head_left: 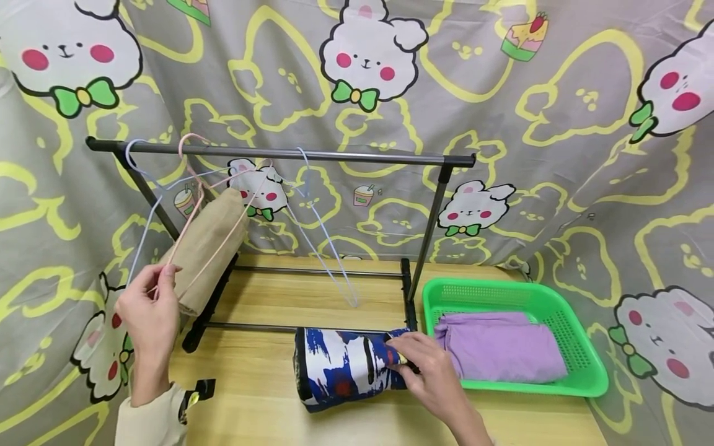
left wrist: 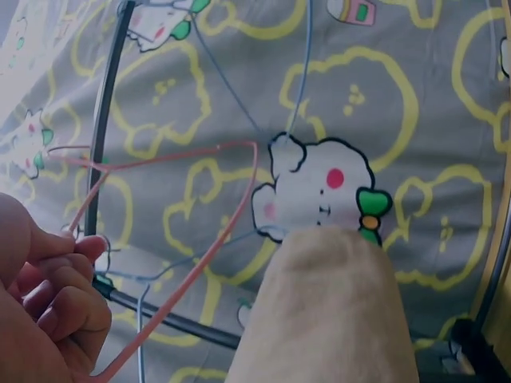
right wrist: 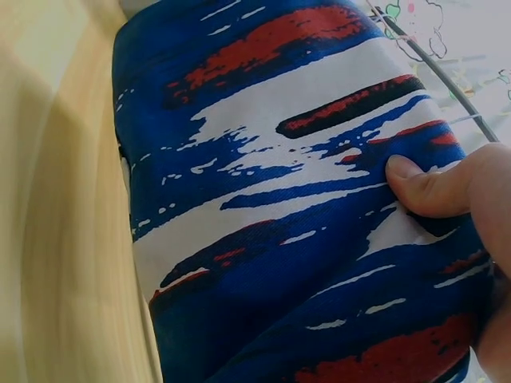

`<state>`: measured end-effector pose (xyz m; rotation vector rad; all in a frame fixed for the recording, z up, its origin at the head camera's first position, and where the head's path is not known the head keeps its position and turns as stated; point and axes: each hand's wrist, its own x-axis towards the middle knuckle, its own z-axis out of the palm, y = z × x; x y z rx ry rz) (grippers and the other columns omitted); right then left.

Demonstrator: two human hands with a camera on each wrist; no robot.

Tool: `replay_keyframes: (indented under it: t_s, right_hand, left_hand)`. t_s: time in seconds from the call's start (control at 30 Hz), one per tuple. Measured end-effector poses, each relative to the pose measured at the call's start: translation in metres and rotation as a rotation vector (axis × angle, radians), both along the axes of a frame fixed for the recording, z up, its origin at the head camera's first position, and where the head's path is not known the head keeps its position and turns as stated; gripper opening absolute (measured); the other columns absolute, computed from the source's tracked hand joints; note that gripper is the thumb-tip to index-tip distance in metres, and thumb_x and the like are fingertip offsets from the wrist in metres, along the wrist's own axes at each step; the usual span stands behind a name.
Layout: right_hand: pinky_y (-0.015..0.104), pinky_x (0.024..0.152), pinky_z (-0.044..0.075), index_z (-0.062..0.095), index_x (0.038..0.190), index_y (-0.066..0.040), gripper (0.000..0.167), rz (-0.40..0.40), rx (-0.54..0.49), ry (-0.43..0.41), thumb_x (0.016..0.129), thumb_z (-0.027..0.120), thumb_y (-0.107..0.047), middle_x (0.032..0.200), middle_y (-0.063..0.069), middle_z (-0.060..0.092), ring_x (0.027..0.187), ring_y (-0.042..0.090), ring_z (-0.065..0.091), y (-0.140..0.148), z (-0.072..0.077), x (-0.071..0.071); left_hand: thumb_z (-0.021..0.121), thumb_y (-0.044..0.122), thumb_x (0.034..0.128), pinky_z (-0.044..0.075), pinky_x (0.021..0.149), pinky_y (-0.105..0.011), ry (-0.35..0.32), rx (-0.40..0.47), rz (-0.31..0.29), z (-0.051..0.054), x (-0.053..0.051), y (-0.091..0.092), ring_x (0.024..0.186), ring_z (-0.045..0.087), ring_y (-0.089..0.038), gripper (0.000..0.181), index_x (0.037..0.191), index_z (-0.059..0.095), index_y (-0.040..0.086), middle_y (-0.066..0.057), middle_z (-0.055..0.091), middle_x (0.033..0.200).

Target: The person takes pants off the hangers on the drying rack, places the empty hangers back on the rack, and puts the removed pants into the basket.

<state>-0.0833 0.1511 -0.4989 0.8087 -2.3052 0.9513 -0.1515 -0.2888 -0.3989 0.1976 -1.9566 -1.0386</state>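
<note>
At the left of the rack, my left hand [head_left: 149, 310] pinches one end of a pink clothes hanger [head_left: 186, 230] between thumb and fingertips. The hanger's hook is up at the rack's bar. Just beyond that hand is a long beige folded cloth [head_left: 214, 248], its top end rounded in the left wrist view; what bears it is not clear. My right hand [head_left: 426, 371] grips the right end of a folded blue, white and red patterned cloth [head_left: 340, 365] low over the table. Its thumb [right wrist: 423, 185] lies on top of the fabric; the other fingers are mostly hidden.
A dark clothes rack [head_left: 334, 155] stands at the back, with a blue hanger [head_left: 146, 232] at its left and another blue hanger [head_left: 326, 232] mid-bar. To the right, a green basket [head_left: 582, 353] holds a folded purple cloth [head_left: 502, 350]. A patterned curtain surrounds the table.
</note>
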Motion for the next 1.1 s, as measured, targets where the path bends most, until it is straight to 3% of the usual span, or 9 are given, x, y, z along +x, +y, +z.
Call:
replay_keyframes:
  t_s: [0.2,0.5,0.57,0.67,0.8,0.87,0.97,1.03,1.1]
  right_hand:
    - [0.038,0.089,0.056,0.077,0.113,-0.016,0.04,0.012,-0.017,0.022,0.075,0.082,-0.003,0.109,-0.004,0.075,0.102,0.018,0.068,-0.004,-0.001,0.001]
    - [0.028,0.091,0.052,0.078,0.11,-0.016,0.04,0.02,-0.016,0.085,0.072,0.081,-0.001,0.105,-0.004,0.075,0.097,0.017,0.068,-0.005,0.0,-0.005]
    - [0.03,0.089,0.053,0.078,0.109,-0.016,0.041,0.018,-0.009,0.085,0.072,0.08,0.0,0.104,-0.004,0.075,0.096,0.017,0.068,-0.004,0.001,-0.006]
    - [0.032,0.086,0.056,0.078,0.108,-0.015,0.041,0.006,0.002,0.084,0.07,0.079,0.001,0.104,-0.004,0.075,0.095,0.017,0.068,-0.002,0.001,-0.006]
    - [0.033,0.083,0.057,0.079,0.107,-0.015,0.042,-0.004,0.004,0.069,0.069,0.08,0.002,0.103,-0.005,0.075,0.095,0.016,0.069,0.0,0.0,-0.005]
    - [0.033,0.082,0.057,0.079,0.107,-0.016,0.041,-0.007,0.001,0.062,0.069,0.081,0.001,0.103,-0.005,0.075,0.095,0.015,0.068,0.001,-0.001,-0.004]
    - [0.031,0.081,0.057,0.079,0.107,-0.016,0.04,-0.015,-0.002,0.056,0.07,0.083,-0.001,0.102,-0.006,0.075,0.094,0.015,0.068,0.002,-0.001,-0.003]
    - [0.03,0.081,0.057,0.079,0.107,-0.016,0.04,-0.017,-0.004,0.057,0.07,0.082,-0.001,0.102,-0.005,0.075,0.094,0.015,0.068,0.003,-0.001,-0.003]
    - [0.031,0.081,0.057,0.079,0.106,-0.016,0.039,-0.017,-0.006,0.061,0.07,0.082,-0.001,0.101,-0.005,0.075,0.093,0.015,0.069,0.003,0.0,-0.004]
  left_hand:
    - [0.061,0.016,0.1035,0.032,0.051,-0.011,-0.103,-0.013,-0.03,0.003,-0.012,0.004,0.051,0.038,0.002,0.023,0.098,0.077,0.0,0.018,0.052,0.067]
    - [0.064,0.012,0.1012,0.031,0.047,-0.013,-0.15,-0.02,-0.071,-0.001,-0.004,0.003,0.053,0.043,0.001,0.017,0.108,0.077,0.003,0.009,0.057,0.071]
    - [0.064,0.012,0.1006,0.032,0.051,-0.015,-0.177,-0.039,-0.064,0.001,0.0,0.002,0.057,0.044,0.0,0.021,0.116,0.076,0.007,0.004,0.06,0.077]
    - [0.066,0.015,0.0988,0.037,0.076,-0.023,-0.197,-0.084,-0.027,0.006,0.008,0.001,0.075,0.047,-0.003,0.031,0.129,0.071,0.011,-0.002,0.063,0.093]
    - [0.072,0.014,0.0929,0.029,0.093,-0.043,-0.069,-0.14,0.034,0.017,0.026,0.009,0.101,0.042,-0.005,0.036,0.128,0.071,0.008,0.014,0.056,0.108]
    - [0.073,0.01,0.0898,0.03,0.094,-0.038,0.049,-0.16,0.026,0.022,0.036,0.017,0.106,0.042,-0.002,0.031,0.12,0.074,0.003,0.013,0.058,0.11]
    - [0.073,0.004,0.0866,0.034,0.095,-0.023,0.195,-0.221,-0.107,0.028,0.051,0.035,0.105,0.049,0.003,0.024,0.108,0.075,-0.005,-0.006,0.071,0.104]
    - [0.073,-0.001,0.0836,0.039,0.096,-0.015,0.224,-0.262,-0.27,0.028,0.059,0.048,0.102,0.057,0.001,0.021,0.104,0.075,-0.006,-0.019,0.072,0.1]
    - [0.074,-0.005,0.0822,0.046,0.094,-0.014,0.186,-0.305,-0.453,0.023,0.064,0.062,0.098,0.063,-0.003,0.02,0.102,0.075,-0.004,-0.019,0.073,0.099]
